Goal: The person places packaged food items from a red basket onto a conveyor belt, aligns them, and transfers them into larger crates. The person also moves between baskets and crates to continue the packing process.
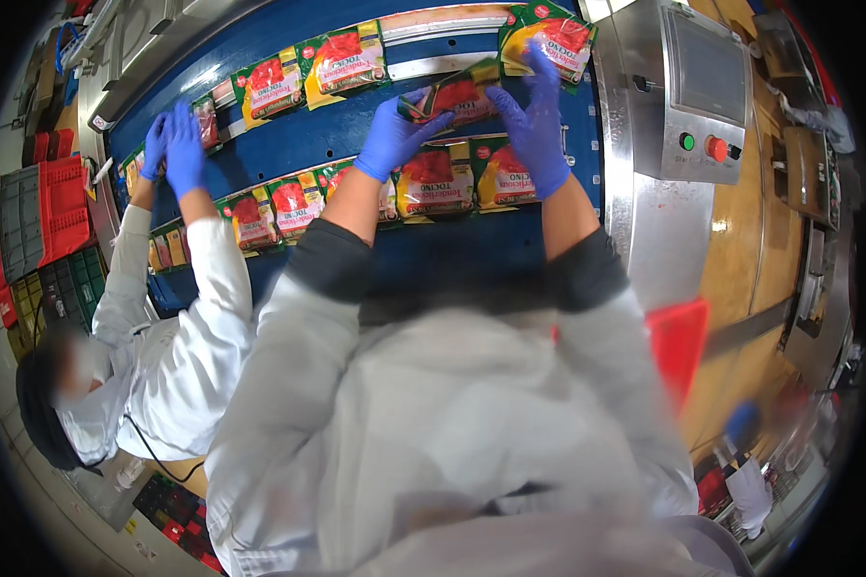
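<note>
I wear blue gloves on both hands. My left hand (387,142) grips the left end of a dark green and red food pouch (460,104), held tilted above the blue conveyor (327,154). My right hand (539,135) has its fingers stretched upward, slightly blurred, with the thumb at that pouch's right end. Behind these fingers lies a green, red and yellow pouch (568,43) in the upper row. A lower row of similar pouches (435,183) runs along the near side, just beyond my wrists.
At left, a co-worker (188,337) in white has both gloved hands (185,154) over the conveyor, beside stacked crates (63,207). At right stand a steel control box (683,111) with two buttons and a red bin (683,346). Another person (746,486) is at lower right.
</note>
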`<state>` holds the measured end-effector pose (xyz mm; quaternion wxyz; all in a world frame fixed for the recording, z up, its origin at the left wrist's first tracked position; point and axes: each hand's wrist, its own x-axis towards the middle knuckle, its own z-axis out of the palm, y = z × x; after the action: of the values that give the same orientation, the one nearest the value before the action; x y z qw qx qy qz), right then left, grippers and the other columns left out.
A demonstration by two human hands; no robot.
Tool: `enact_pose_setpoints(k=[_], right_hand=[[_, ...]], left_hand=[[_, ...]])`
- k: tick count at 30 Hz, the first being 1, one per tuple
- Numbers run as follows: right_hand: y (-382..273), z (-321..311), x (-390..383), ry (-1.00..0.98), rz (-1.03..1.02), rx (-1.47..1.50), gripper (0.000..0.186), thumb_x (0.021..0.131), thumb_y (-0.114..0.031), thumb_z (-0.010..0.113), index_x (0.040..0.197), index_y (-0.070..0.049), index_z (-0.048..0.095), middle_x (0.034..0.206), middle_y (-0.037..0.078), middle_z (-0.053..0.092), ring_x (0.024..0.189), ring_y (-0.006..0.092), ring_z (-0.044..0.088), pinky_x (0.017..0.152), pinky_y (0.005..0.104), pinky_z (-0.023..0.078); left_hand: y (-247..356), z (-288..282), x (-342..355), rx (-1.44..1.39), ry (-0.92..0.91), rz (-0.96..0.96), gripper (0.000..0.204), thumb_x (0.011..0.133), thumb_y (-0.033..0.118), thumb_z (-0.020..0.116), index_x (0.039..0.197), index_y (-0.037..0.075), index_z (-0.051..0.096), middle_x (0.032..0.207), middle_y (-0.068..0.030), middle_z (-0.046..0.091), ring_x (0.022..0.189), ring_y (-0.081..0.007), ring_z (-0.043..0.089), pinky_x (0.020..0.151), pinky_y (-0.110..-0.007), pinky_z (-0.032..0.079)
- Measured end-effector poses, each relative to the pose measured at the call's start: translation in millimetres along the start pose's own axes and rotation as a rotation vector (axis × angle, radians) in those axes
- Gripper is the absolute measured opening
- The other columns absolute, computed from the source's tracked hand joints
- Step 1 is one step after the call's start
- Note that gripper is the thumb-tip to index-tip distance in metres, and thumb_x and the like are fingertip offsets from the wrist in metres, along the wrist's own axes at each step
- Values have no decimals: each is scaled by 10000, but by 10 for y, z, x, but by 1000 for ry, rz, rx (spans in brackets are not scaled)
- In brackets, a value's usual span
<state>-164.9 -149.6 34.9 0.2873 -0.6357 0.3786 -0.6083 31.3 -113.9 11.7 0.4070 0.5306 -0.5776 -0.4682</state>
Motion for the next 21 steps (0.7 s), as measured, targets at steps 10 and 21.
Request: enact_pose_setpoints(k=[10, 21], right_hand=[[800, 106, 206, -419, 326, -238, 220, 921, -254, 535, 1002, -61, 601, 933, 186, 652, 897, 363, 626, 745, 417, 492], [1134, 844, 864, -478, 354, -773, 218, 926, -287, 455, 1044, -117, 524, 787, 178, 658, 755, 372, 653, 659, 497, 509]], left_hand=[[-604, -310, 311, 202, 447, -51, 225, 836, 229, 706, 957, 39, 701, 889, -129, 690, 782, -198, 648, 726, -300, 499], [-184, -648, 1222, 1133, 617, 17, 339, 755, 302, 739, 1044, 154, 641, 1114, -109, 582, 996, -311, 556, 794, -413, 482]])
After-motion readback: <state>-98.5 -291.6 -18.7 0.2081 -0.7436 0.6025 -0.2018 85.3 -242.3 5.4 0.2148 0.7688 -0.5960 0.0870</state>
